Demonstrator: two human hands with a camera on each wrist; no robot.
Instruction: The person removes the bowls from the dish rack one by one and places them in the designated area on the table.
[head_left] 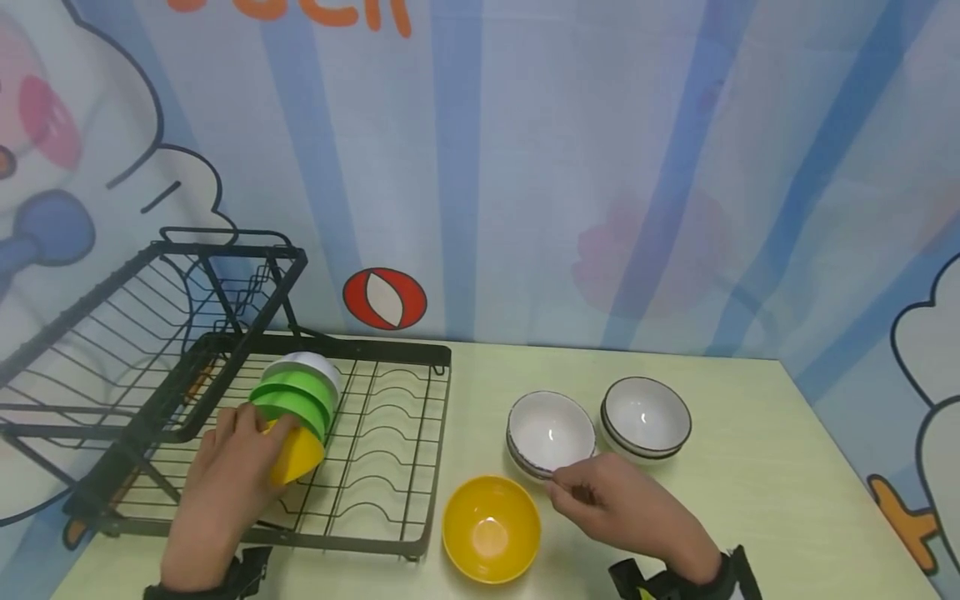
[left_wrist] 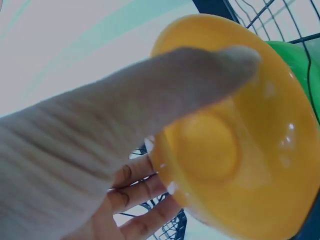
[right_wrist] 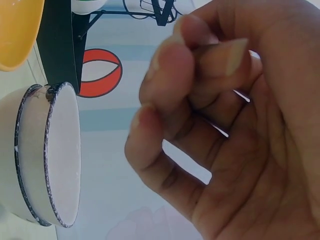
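Observation:
My left hand (head_left: 232, 475) grips a yellow bowl (head_left: 300, 457) that stands on its side in the dark wire dish rack (head_left: 390, 544). In the left wrist view the thumb lies across the inside of this yellow bowl (left_wrist: 270, 165), with fingers behind it. Green bowls (head_left: 296, 385) and a white bowl (head_left: 326, 365) line up behind it. My right hand (head_left: 622, 504) hovers by the near rim of a stack of white bowls (head_left: 551, 429). Its fingers are loosely curled with nothing in them, apart from the white bowls (right_wrist: 64, 155) in the right wrist view.
Another yellow bowl (head_left: 491, 529) sits upright on the table between the rack and my right hand. A second stack of white bowls (head_left: 647, 415) stands farther right. The rack's raised upper tier (head_left: 135, 333) rises at the left. A printed cloth (head_left: 510, 167) hangs behind the table.

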